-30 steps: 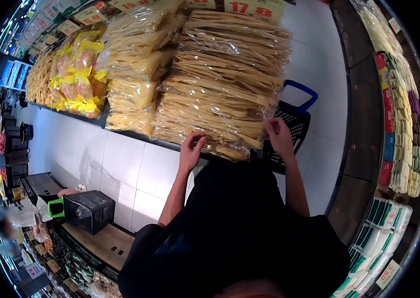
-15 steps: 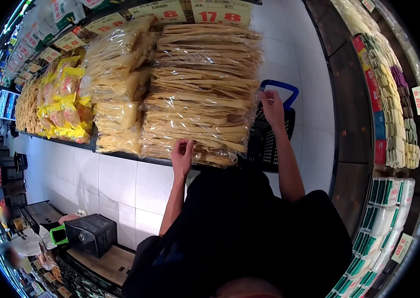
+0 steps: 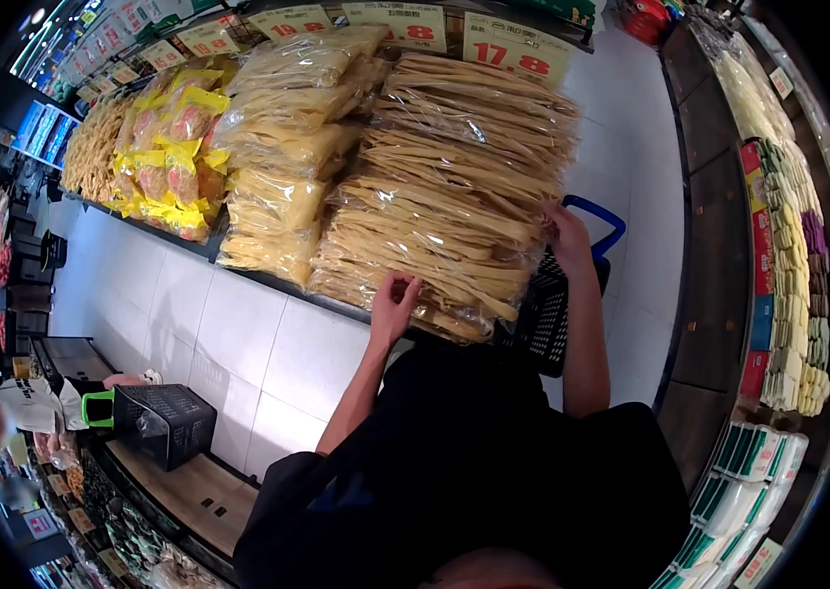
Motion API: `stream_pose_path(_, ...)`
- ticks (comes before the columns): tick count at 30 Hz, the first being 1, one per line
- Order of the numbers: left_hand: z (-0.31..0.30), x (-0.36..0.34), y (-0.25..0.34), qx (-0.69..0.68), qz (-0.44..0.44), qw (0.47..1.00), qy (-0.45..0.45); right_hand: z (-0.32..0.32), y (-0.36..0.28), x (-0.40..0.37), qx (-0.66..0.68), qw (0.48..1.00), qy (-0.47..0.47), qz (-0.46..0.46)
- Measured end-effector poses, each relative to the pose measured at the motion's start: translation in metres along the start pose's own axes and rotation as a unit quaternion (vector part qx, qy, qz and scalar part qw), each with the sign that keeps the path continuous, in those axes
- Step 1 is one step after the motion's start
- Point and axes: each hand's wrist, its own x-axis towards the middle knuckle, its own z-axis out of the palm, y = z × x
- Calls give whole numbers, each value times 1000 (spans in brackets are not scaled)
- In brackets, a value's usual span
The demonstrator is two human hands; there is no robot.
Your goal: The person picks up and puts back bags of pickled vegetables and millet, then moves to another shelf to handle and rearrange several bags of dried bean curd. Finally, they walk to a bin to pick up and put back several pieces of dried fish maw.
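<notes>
Packs of long strips (image 3: 449, 196) cover the right end of the display stand (image 3: 337, 305), near edge to far. Leftward follow a second stack of packs (image 3: 273, 231), smaller bags (image 3: 171, 167) and a heap (image 3: 91, 152). Price cards (image 3: 518, 61) stand behind; a basket (image 3: 548, 319) sits beyond the near right corner.

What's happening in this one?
A person stands at a shop display with both hands at a stack of clear-bagged dried strips: the left hand at its near edge, the right hand at its right side. Whether either grips a bag is unclear. A black basket sits alongside.
</notes>
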Motion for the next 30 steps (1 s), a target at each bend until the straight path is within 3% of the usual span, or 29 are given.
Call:
stream_pose_path(4,-1,1,-2,1,1,1000,-11,-6,3,4,22,998,-56,-2)
stream_pose_path(7,0,1,-1,10,-2,1000,-4,28,-16,-13,26,995,-52,-81)
stream_pose_path(9,-1,2,-2,15,0,1000,-6,49,-30,-25,-40,985,-78,-147)
stream_pose_path(12,-1,1,-4,11,1,1000,-12,60,-39,-24,-72,979,-93,-165)
stream_pose_path(15,1,1,-3,2,13,1000,-11,66,-54,-28,-120,977,-52,-171)
stream_pose_path(19,3,1,-4,0,27,1000,6,54,-74,-39,-61,966,-17,-251)
stream_pose_path(23,3,1,-5,-4,18,1000,14,41,-92,-70,35,973,-1,-228)
stream_pose_path(26,3,-1,-1,4,19,1000,16,36,-98,-97,72,990,21,-116)
stream_pose_path(30,-1,1,-6,20,-1,1000,-11,20,-52,-107,77,997,-8,-22)
